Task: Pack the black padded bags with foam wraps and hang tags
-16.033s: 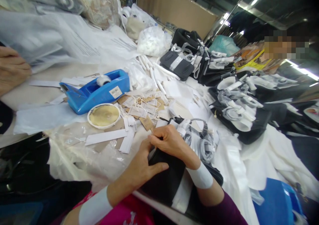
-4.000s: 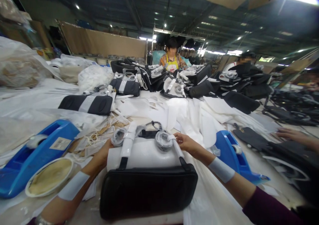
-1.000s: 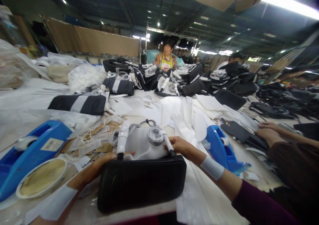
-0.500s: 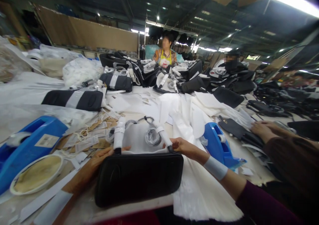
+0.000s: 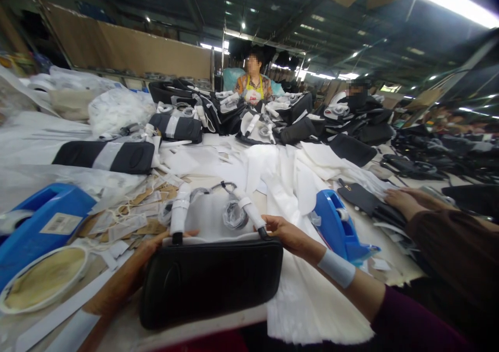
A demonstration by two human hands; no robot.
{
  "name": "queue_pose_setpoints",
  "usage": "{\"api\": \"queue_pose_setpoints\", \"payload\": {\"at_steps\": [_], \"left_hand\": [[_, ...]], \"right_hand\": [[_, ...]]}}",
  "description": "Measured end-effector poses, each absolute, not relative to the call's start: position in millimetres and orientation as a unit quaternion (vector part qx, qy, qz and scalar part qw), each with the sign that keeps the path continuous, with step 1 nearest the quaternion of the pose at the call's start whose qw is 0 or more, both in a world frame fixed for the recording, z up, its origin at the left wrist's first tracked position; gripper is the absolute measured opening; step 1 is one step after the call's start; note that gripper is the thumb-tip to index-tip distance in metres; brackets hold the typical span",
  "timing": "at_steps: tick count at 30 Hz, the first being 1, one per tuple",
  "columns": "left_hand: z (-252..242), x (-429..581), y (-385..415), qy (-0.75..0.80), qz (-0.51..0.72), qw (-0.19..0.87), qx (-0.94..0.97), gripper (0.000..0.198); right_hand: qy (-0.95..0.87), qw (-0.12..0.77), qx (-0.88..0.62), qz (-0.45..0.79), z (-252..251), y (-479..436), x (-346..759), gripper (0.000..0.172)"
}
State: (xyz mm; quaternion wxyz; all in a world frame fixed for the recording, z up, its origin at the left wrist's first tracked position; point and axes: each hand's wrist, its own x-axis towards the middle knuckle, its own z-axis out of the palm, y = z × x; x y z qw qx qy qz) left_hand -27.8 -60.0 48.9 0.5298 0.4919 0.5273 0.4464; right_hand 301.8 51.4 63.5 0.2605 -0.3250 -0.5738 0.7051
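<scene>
- Big factory hall, cardboard-panelled wall point(image 5: 125, 45) way at the back, long work table point(image 5: 128, 310) covered in white sheeting and piled with black bags.
- Black handbag point(image 5: 210, 282) sits right at the near table edge, directly in front of the person, between both forearms. Its long axis runs side to side across the view.
- Its top edge faces away from the person, and a white padded insert point(image 5: 206, 214) sticks out of it. Two paper-wrapped handles point(image 5: 180, 211) rise from that edge.
- Left hand point(image 5: 159, 250) and right hand point(image 5: 290, 236) are well apart, one toward each end of the top edge. Each seems to grip the bag there, and neither arm is clearly nearer.
- Right hand's fingers point(image 5: 273, 226) sit at the foot of the right handle. Left hand's fingers look tucked along the rim, though that's hard to see.
- Blue tape dispensers point(image 5: 329, 227) stand on both sides, and loose paper tags point(image 5: 132, 222) lie left of the bag.
- Far right, a co-worker's hands point(image 5: 405, 201) rest on a flat black panel point(image 5: 360, 198), well away from the bag.
</scene>
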Motion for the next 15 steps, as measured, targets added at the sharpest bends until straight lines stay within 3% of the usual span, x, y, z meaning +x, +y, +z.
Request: {"api": "queue_pose_setpoints", "payload": {"at_steps": [3, 8, 15], "left_hand": [[47.3, -27.3, -67.6, 0.445, 0.469, 0.59, 0.485, 0.083], [49.9, -33.2, -74.1, 0.443, 0.431, 0.583, 0.527, 0.087], [46.2, -34.0, -72.6, 0.484, 0.405, 0.563, 0.534, 0.068]], "right_hand": [[-0.562, 0.261, -0.297, 0.727, 64.6, 51.0, 307.1, 0.025], [-0.538, 0.26, -0.297, 0.745, 53.7, 50.2, 307.3, 0.019], [-0.642, 0.248, -0.273, 0.673, 53.0, 54.2, 313.5, 0.002]]}}
